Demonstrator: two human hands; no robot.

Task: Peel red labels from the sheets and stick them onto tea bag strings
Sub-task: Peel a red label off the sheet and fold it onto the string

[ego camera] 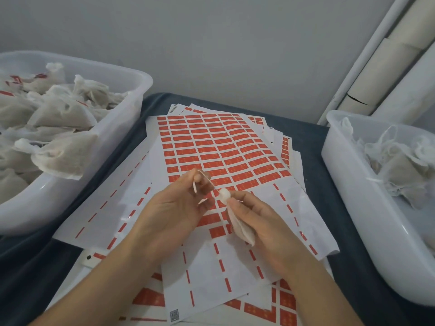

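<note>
Pinching a peeled label [197, 184] between curled fingertips, the left hand [175, 204] hovers above the middle of the desk [313, 142], the label's pale backing side turned toward the camera. Just beside it, the right hand [256, 222] grips a tea bag [240, 228] by its gathered neck, the knotted white top [223, 192] poking up between thumb and fingers and the bag's body hanging under the palm. A thin string [213, 192] runs between the two hands. Under them lies a fanned pile of label sheets [219, 147], the top one full of red labels toward the far edge and stripped near the front edge. One white tub [131, 109] heaped with tea bags stands at the desk's left edge; another tub [348, 175] sits at the right edge, with fewer bags.
</note>
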